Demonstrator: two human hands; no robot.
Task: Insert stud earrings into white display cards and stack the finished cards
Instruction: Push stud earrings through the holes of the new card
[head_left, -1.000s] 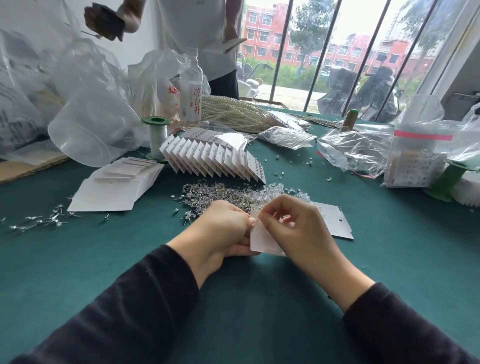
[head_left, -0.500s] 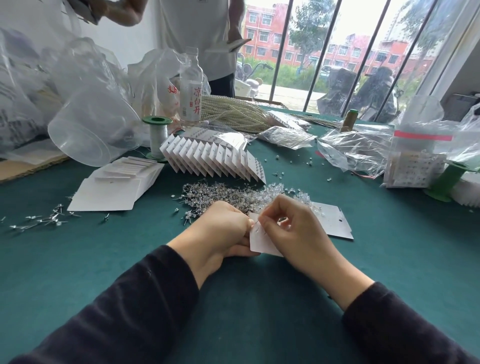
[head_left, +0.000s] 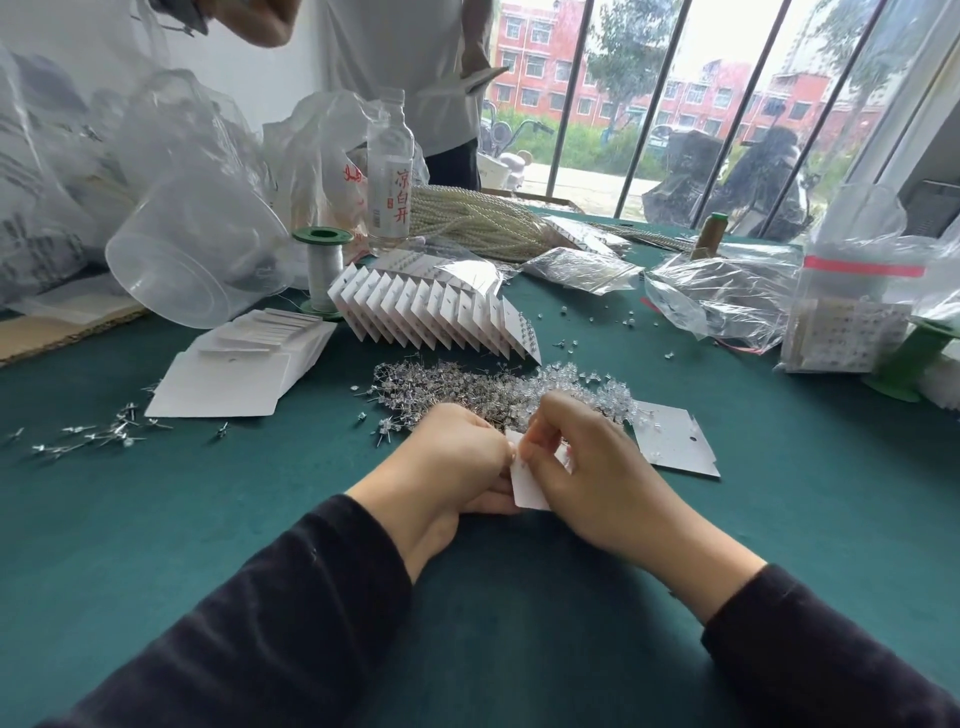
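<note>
1. At centre frame, the left hand (head_left: 452, 457) and right hand (head_left: 587, 467) both pinch one white card (head_left: 524, 486) just above the green bench (head_left: 156, 519).
2. The stud pile (head_left: 467, 387) lies just behind them.

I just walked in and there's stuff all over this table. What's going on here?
A person in dark sleeves is working on a small white card, held between the left hand and right hand above the green table. Just beyond lies a pile of loose stud earrings. Further back stands a fanned row of finished cards, with blank cards stacked to the left. A second person stands at the far side.
</note>
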